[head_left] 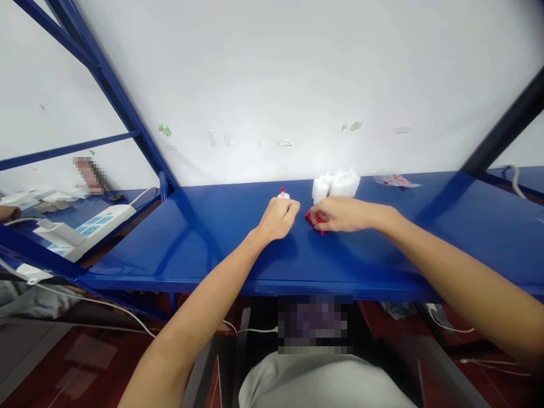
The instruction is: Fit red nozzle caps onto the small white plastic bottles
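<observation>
On the blue table (238,263), my left hand (278,218) is closed around a small white squeeze bottle (283,196) with a red pointed tip. Most of the bottle's body is hidden behind my fingers. To the right, my right hand (335,214) reaches into a small pile of red caps (319,219), its fingers curled and touching them. Which cap lies between the fingertips is hard to make out. Just behind this hand stands a group of white bottles (342,186), close together.
A clear plastic bag (397,181) with red bits lies at the back right. The white wall rises behind the table. Blue frame posts (123,107) stand on both sides. At the left are a white power strip (100,229) with cables and part of another person's hand (9,213).
</observation>
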`<action>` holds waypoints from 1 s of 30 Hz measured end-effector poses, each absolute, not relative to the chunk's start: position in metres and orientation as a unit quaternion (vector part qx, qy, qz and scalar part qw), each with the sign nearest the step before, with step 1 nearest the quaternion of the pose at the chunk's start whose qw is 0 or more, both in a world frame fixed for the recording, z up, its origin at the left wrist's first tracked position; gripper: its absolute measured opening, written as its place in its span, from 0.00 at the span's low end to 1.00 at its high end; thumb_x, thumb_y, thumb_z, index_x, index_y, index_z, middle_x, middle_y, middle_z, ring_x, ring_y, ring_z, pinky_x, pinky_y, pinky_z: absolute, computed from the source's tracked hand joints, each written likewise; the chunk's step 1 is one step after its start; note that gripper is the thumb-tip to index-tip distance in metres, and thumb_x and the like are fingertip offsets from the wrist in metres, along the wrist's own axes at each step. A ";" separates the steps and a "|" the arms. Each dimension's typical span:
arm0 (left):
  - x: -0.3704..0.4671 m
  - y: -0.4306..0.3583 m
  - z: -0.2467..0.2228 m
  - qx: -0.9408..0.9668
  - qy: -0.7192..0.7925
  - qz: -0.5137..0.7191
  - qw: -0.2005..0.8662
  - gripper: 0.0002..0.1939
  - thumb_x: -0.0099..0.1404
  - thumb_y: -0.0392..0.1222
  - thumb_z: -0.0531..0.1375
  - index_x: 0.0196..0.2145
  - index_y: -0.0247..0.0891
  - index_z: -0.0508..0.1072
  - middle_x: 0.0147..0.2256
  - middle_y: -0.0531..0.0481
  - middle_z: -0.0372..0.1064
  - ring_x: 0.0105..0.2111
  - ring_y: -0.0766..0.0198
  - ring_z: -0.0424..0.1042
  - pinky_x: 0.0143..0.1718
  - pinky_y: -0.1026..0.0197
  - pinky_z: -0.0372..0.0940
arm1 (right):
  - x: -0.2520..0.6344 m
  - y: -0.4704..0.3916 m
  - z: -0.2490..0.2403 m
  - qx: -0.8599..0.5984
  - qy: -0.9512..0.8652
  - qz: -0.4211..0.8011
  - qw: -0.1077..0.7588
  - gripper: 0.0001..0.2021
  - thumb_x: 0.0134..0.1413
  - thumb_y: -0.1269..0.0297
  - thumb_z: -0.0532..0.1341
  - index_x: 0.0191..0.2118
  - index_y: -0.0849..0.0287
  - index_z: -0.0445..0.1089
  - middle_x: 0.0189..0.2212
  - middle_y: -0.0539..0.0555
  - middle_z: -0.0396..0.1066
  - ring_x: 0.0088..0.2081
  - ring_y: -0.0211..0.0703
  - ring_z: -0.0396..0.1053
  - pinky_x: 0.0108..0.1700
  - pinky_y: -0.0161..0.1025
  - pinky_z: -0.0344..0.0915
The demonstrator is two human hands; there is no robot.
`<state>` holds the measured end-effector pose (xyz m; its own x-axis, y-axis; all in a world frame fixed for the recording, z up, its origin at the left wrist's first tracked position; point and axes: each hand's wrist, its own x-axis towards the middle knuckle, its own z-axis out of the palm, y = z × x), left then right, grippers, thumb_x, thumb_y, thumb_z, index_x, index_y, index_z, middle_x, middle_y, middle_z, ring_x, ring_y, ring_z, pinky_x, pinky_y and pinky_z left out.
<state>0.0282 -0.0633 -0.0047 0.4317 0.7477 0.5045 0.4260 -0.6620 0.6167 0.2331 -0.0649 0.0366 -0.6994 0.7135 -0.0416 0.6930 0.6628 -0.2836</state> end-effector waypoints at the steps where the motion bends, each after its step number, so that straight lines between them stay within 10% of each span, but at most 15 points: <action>1: 0.027 -0.064 -0.004 0.818 0.354 0.404 0.207 0.22 0.69 0.40 0.46 0.16 0.39 0.58 0.16 0.52 0.59 0.20 0.66 0.59 0.30 0.63 0.57 | 0.232 -0.064 0.036 -0.384 -0.911 0.144 0.038 0.04 0.50 0.68 0.61 0.26 0.57 0.69 0.23 0.50 0.72 0.23 0.39 0.64 0.27 0.39 0.54; 8: 0.027 -0.065 -0.005 0.797 0.318 0.420 0.295 0.11 0.70 0.44 0.45 0.31 0.39 0.60 0.16 0.57 0.61 0.17 0.68 0.59 0.28 0.65 0.58 | 0.231 -0.059 0.032 -0.376 -0.911 0.161 0.054 0.04 0.50 0.69 0.61 0.26 0.58 0.70 0.21 0.50 0.71 0.23 0.38 0.64 0.28 0.39 0.55; 15: 0.026 -0.057 -0.015 0.739 0.289 0.431 0.430 0.08 0.67 0.47 0.45 0.40 0.42 0.53 0.18 0.60 0.66 0.11 0.70 0.57 0.15 0.69 0.51 | 0.212 -0.071 0.046 -0.336 -0.865 0.246 0.282 0.12 0.58 0.57 0.60 0.38 0.60 0.74 0.28 0.52 0.74 0.26 0.36 0.65 0.32 0.38 0.59; 30: 0.027 -0.061 -0.016 0.755 0.239 0.444 0.418 0.09 0.63 0.40 0.48 0.42 0.43 0.51 0.20 0.62 0.52 0.14 0.72 0.53 0.15 0.70 0.51 | 0.190 -0.085 0.034 -0.336 -0.832 0.326 0.300 0.06 0.51 0.71 0.59 0.35 0.63 0.73 0.23 0.49 0.71 0.21 0.32 0.62 0.25 0.34 0.58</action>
